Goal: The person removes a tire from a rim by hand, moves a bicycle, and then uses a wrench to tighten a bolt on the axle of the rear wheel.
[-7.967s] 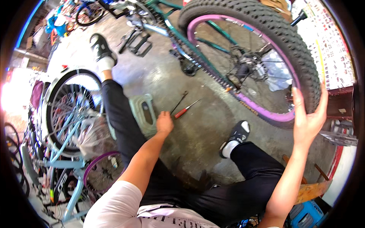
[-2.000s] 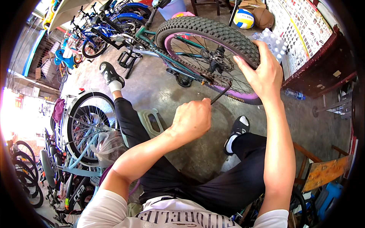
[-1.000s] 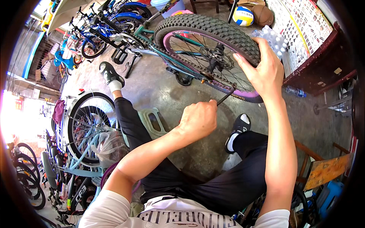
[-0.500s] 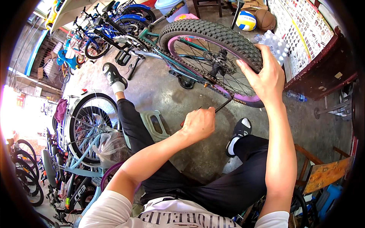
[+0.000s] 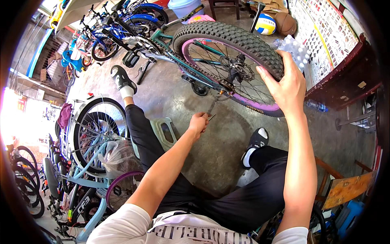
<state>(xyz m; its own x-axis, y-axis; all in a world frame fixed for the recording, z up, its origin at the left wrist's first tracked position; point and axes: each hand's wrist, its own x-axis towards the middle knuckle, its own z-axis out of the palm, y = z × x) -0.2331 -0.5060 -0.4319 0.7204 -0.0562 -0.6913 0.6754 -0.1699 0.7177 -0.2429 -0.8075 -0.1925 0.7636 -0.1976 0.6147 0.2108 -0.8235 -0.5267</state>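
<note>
Clasped between thumb and fingers at its right side, the knobby black tyre [image 5: 231, 36] is held by the right hand [image 5: 289, 87], its pink-purple rim [image 5: 261, 105] being set at the near end of a green-framed bicycle [image 5: 203, 78]. By the curled left hand [image 5: 198, 124], which is placed low and apart from the wheel, near a pale green stool [image 5: 156, 127], a tool [image 5: 211, 117] is grasped, only its slim metal shaft being plainly shown. Beyond the right hand, white-capped bottles [image 5: 295, 51] are seen near a dark red cabinet [image 5: 341, 83].
</note>
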